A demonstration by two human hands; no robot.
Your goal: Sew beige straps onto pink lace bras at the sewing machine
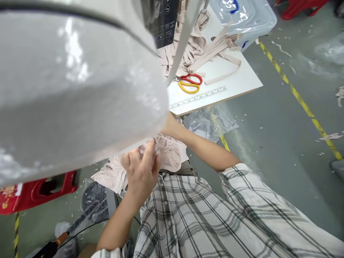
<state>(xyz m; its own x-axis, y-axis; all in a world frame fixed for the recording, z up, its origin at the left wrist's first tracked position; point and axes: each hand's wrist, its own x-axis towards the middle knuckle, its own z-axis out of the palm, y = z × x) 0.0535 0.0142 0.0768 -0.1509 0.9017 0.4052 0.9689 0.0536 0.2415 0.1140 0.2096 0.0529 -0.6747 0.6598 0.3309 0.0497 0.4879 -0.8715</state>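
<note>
Pale pink lace fabric (170,152) drapes over the lap and the table edge, partly under a big white machine body (88,89) close to the camera. My left hand (142,165) is on this fabric, its fingers bent and closed on it near the machine's lower edge. My right hand (170,125) reaches in from the right. Only its wrist side shows; the fingers are hidden behind the machine body, so what they touch cannot be seen.
Scissors (189,84) with red and yellow handles lie on the white tabletop (242,79) beside a printed ruler scale (199,97) and beige strips (199,46). A clear plastic box (258,21) stands behind. Red stools (34,195) and plastic bags (211,122) are on the floor.
</note>
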